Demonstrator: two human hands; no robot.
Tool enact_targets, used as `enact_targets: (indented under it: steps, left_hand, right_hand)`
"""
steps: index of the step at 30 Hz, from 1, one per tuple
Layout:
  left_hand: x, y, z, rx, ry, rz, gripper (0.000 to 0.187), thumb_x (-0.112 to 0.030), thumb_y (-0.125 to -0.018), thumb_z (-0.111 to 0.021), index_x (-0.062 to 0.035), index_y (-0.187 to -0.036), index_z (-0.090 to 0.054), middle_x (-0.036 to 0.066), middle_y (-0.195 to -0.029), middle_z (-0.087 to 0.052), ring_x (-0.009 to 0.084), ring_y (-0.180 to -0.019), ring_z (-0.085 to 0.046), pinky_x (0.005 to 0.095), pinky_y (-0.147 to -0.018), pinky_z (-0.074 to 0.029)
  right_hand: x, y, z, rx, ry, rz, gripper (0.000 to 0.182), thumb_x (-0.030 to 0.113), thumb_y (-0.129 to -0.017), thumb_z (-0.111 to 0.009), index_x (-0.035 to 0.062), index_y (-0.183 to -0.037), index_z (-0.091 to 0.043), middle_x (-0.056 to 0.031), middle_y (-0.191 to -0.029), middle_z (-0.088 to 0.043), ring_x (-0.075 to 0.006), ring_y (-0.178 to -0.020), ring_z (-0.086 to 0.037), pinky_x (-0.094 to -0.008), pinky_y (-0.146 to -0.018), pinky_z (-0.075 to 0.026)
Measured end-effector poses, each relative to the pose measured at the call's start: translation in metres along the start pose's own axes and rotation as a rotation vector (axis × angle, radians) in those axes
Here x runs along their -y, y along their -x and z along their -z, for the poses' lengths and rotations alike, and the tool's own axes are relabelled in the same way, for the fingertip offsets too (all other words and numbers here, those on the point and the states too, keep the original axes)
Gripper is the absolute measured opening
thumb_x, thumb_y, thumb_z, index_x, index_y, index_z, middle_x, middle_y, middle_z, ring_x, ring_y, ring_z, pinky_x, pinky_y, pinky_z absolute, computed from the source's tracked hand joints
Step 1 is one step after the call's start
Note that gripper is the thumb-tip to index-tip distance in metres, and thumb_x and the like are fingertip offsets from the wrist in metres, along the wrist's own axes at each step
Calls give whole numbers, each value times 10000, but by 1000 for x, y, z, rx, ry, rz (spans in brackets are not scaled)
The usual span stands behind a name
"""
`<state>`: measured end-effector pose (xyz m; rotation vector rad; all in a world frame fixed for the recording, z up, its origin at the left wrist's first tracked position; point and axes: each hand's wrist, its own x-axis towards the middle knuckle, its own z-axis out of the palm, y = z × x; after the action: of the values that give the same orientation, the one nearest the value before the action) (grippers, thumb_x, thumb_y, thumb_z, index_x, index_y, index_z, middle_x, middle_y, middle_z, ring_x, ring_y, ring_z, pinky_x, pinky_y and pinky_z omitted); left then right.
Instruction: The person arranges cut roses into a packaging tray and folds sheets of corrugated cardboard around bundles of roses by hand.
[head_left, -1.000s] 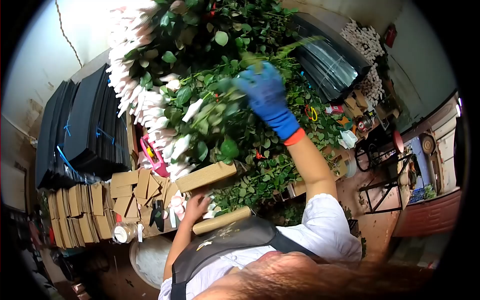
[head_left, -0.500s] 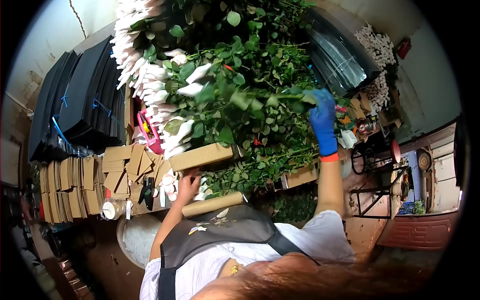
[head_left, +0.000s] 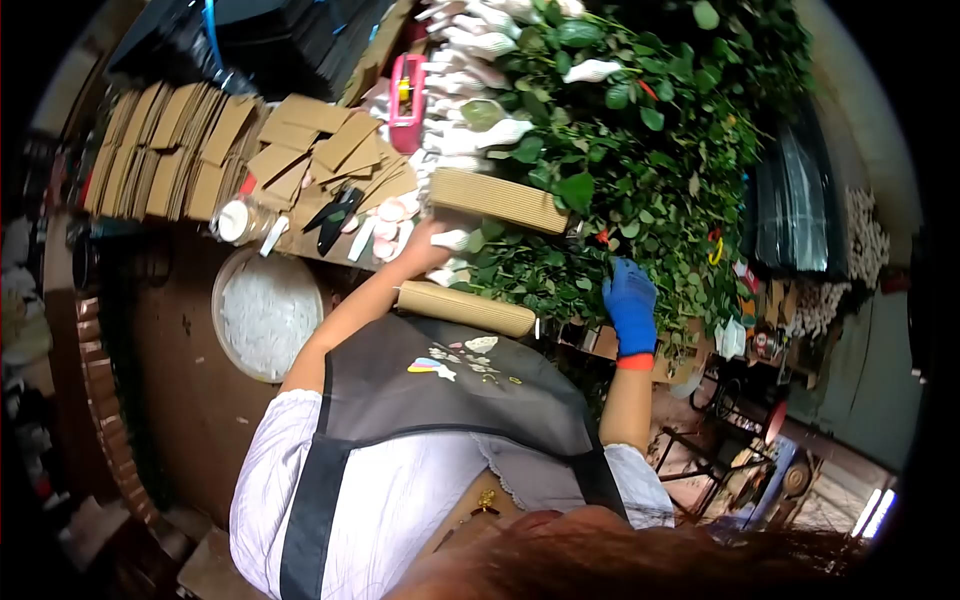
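Observation:
My left hand point(head_left: 430, 245), bare, is beside a white-sleeved flower head point(head_left: 452, 240), between two corrugated cardboard pieces. The upper cardboard piece point(head_left: 500, 200) partly hides its fingers, and the lower one point(head_left: 466, 308) lies against my apron. My right hand point(head_left: 630, 297), in a blue glove with a red cuff, rests at the lower edge of the leafy stems point(head_left: 540, 272). Its fingers point up into the leaves, and whether they grip a stem is not visible. More stems point(head_left: 670, 160) with white-netted heads point(head_left: 470, 85) are heaped above.
Cut cardboard pieces point(head_left: 190, 150) stand at the left, near black scissors point(head_left: 338, 215), a jar point(head_left: 240, 220) and a pink holder point(head_left: 407, 105). A round white tub point(head_left: 268, 315) is below. Dark sheets point(head_left: 795, 205) stand at the right.
The view has turned and shifted. My right hand has come down from the upper stems towards my body, and the stem it carried is no longer raised. My left hand stays between the cardboard pieces.

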<state>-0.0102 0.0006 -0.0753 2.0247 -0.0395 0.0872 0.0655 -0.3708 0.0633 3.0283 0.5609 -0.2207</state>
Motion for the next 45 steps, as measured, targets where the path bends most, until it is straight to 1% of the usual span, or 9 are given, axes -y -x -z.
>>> enact_targets:
  steps: [4,6,16,24,30,33,34,41,45]
  left_hand:
    - [-7,0,5,-21,-101,-74,291,-195,-800,-717,-127,-1083,-719,155,-1124,-673,366,-1062,-614,431,-909,-502]
    - [1,1,1,-17,-71,-62,282,-203,-797,-722,-122,-1067,-723,156,-1108,-667,366,-1048,-614,431,-905,-501]
    - [-22,3,12,-70,-81,32,344,-283,-845,-730,-2,-1035,-675,211,-1010,-651,386,-931,-637,436,-835,-515]
    - [-22,-3,30,-17,-146,49,220,-267,-926,-636,-111,-1062,-710,167,-877,-688,377,-830,-660,437,-731,-529]
    - [-31,8,40,-80,44,317,145,-142,-948,-595,-55,-969,-708,132,-845,-705,218,-733,-667,345,-676,-517]
    - [-14,17,54,-552,463,226,175,-80,-943,-556,9,-804,-613,71,-766,-679,117,-699,-592,295,-665,-486]
    - [20,27,60,-436,415,231,253,-74,-930,-552,12,-703,-484,20,-749,-627,92,-734,-551,285,-687,-474]
    - [-13,-7,36,49,-167,526,274,-319,-846,-707,-56,-907,-659,175,-879,-695,349,-835,-670,409,-756,-508]
    - [-9,-4,17,-142,-12,501,226,-279,-862,-693,-54,-855,-677,171,-833,-686,346,-803,-653,396,-745,-507]
  right_hand:
    - [100,-1,45,93,-536,375,451,411,-880,-667,219,-1287,-635,-138,-1035,-717,-360,-923,-682,-439,-798,-551]
    - [148,-24,34,208,-392,426,564,489,-849,-689,252,-1348,-576,-158,-902,-701,-369,-826,-678,-476,-748,-546]
    - [172,-83,-56,263,-103,165,481,444,-885,-599,192,-1294,-622,-168,-1325,-605,-373,-1181,-589,-498,-992,-470]
    - [172,-84,-86,112,-43,224,495,417,-847,-660,206,-1293,-617,-158,-1287,-614,-376,-1162,-585,-518,-971,-475]
    - [171,-87,-97,143,-31,178,487,451,-859,-639,246,-1300,-620,-149,-1295,-614,-374,-1166,-581,-518,-976,-471]
    - [174,-85,-88,197,-58,156,521,467,-861,-622,234,-1326,-596,-161,-1327,-593,-387,-1189,-563,-517,-998,-458]
    - [174,-84,-81,230,-66,165,535,471,-862,-615,229,-1338,-586,-165,-1338,-585,-391,-1198,-556,-515,-1007,-453]
    - [170,-84,-87,228,-65,187,589,458,-824,-638,207,-1354,-580,-167,-1339,-586,-377,-1206,-556,-492,-1023,-450]
    - [169,-81,-94,165,-14,172,558,443,-805,-664,214,-1312,-620,-158,-1295,-615,-368,-1166,-583,-498,-996,-465]
